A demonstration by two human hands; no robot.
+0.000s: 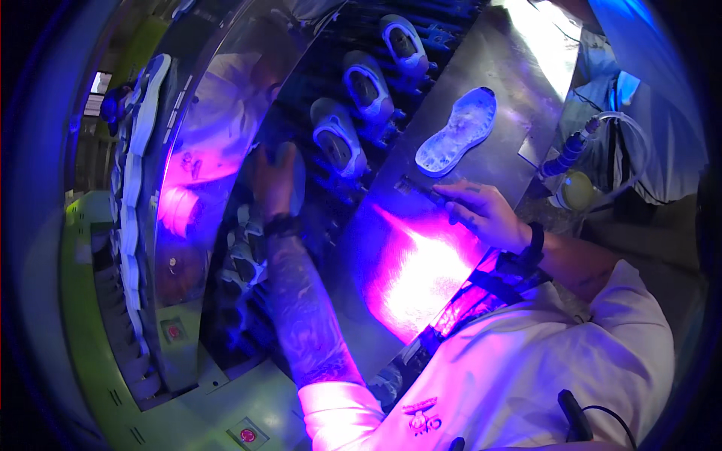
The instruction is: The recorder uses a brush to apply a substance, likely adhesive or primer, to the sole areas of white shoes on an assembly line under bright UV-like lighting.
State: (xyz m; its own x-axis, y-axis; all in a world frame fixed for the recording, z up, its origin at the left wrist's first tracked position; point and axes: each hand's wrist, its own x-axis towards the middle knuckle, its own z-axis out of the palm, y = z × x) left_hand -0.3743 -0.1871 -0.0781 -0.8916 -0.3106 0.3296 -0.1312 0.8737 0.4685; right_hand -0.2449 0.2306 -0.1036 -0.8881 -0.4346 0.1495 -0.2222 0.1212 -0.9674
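Observation:
My left hand [275, 180], dim in the shade, is closed around a grey-blue shoe [298, 180] at the dark rack. Its fingertips are hard to make out. Over the metal worktop, my right hand [485, 213] pinches a small dark brush [418, 188], its bristle end pointing left. Just beyond the brush lies a pale shoe sole [457, 132], with its inner side up and wet-looking patches on it. Three grey shoe uppers, a near one [339, 140], a middle one [367, 87] and a far one [404, 45], stand in a row on the rack.
Bright pink-violet light falls on the metal worktop [481, 161] near my body. At the right are a coiled hose [565, 154] and a yellowish round cup [577, 191]. Left of a reflective panel [203, 150], several white soles [131, 225] stand in a line. A green machine frame [203, 413] borders the front.

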